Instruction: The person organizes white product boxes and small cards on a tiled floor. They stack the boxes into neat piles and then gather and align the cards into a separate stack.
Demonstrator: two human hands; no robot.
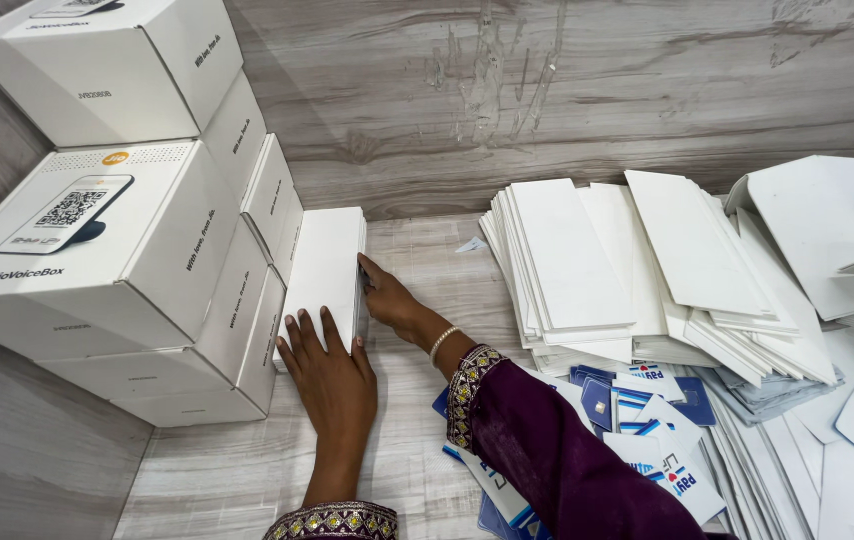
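The stack of white envelopes [325,265] lies flat on the bench [217,480], its long left edge pushed up against the pile of white cartons [162,290] by the wall. Your left hand [332,375] rests palm-down on the near end of it, fingers [312,335] spread and released, pressing rather than gripping. Your right hand [387,295] sits against the stack's right edge, fingers flat along the side, also closed on nothing.

Judge it as light but loose: many thin paper sheets with smooth faces, stiff enough as a block, yet likely to slide over one another and fan out if you pinch only a few. The edges look neatly squared, so keep them that way. A good hold would be on the two long sides, thumb above and fingers under, squeezing the whole thickness together; the corners would probably bend if taken alone.

To the right, more white envelopes [587,265] lie fanned in loose heaps, with blue-and-white cards [662,420] scattered beneath them near your purple sleeve [557,450].
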